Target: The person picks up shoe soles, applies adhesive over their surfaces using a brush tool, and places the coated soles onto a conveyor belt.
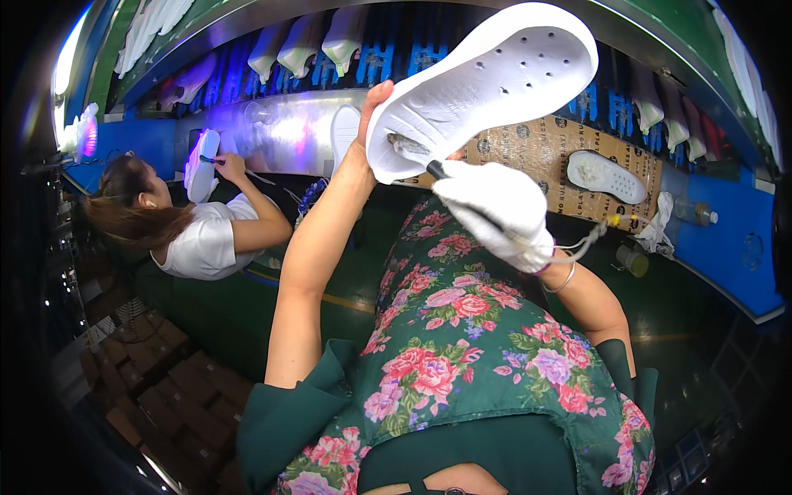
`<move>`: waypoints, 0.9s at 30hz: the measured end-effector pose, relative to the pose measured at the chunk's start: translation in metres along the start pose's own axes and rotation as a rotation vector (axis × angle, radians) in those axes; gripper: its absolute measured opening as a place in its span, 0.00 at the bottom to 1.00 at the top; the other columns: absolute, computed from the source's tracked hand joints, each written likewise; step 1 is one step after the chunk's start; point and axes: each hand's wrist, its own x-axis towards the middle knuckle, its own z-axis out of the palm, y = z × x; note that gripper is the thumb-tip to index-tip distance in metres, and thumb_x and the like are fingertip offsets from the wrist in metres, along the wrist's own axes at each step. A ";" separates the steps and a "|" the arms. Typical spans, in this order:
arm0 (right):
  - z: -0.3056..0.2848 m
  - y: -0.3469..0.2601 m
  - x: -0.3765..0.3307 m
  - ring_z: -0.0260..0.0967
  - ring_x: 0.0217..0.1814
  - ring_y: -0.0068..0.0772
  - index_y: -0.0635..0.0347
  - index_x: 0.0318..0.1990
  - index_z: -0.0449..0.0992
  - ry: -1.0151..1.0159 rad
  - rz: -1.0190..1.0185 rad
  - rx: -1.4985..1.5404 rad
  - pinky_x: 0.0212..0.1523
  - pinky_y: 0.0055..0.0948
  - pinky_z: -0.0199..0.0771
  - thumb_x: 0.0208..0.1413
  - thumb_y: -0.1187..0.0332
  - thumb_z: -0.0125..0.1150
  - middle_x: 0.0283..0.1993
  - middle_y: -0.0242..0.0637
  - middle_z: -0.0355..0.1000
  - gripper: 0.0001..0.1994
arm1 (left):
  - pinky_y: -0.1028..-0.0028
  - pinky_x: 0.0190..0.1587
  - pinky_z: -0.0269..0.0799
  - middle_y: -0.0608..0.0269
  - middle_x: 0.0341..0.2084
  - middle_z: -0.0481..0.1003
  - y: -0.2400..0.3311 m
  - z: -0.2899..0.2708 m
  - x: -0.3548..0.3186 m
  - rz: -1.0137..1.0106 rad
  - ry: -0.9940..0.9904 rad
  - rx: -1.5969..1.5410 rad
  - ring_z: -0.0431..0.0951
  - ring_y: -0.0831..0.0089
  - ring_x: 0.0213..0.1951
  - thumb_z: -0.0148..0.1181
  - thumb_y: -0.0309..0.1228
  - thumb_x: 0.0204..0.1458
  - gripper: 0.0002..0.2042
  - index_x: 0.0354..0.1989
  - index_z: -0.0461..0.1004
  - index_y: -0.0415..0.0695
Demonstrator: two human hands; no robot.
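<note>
My left hand (375,107) grips the edge of a white shoe sole (474,87) near its heel end, holding it up tilted. Small holes dot the wide toe part of the sole. Over my right hand (503,206) is a white knit glove, its fingers closed round the dark handle of a brush (410,148). The bristles touch the inside of the sole at its heel. Part of my left hand is hidden behind the sole. A thin cord hangs at my right wrist.
A second white sole (606,176) lies on a cardboard sheet (532,153) at the right, near a white cloth (657,227), a plastic bottle (697,212) and a jar (633,260). Shoe uppers (342,41) hang on blue racks behind. At left a co-worker (214,223) brushes another sole (200,169).
</note>
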 end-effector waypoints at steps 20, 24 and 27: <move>0.012 0.000 -0.001 0.75 0.33 0.34 0.54 0.44 0.79 -0.071 0.067 0.201 0.34 0.29 0.76 0.46 0.73 0.67 0.41 0.39 0.78 0.15 | 0.40 0.45 0.72 0.44 0.54 0.69 0.022 -0.009 0.017 -0.088 -0.250 -0.019 0.74 0.46 0.49 0.53 0.57 0.49 0.39 0.63 0.60 0.41; 0.014 0.003 0.002 0.77 0.40 0.33 0.57 0.39 0.82 0.019 0.352 0.337 0.43 0.28 0.76 0.49 0.72 0.66 0.37 0.37 0.78 0.09 | 0.42 0.46 0.72 0.40 0.55 0.67 0.020 -0.014 0.014 0.015 -0.187 -0.027 0.73 0.45 0.50 0.52 0.59 0.49 0.40 0.64 0.59 0.40; 0.014 0.003 -0.007 0.77 0.41 0.32 0.59 0.40 0.82 -0.069 0.354 0.586 0.45 0.28 0.76 0.47 0.74 0.68 0.38 0.37 0.79 0.10 | 0.48 0.45 0.75 0.36 0.55 0.66 0.007 -0.003 0.007 0.068 -0.154 -0.033 0.75 0.44 0.47 0.50 0.60 0.49 0.42 0.65 0.57 0.40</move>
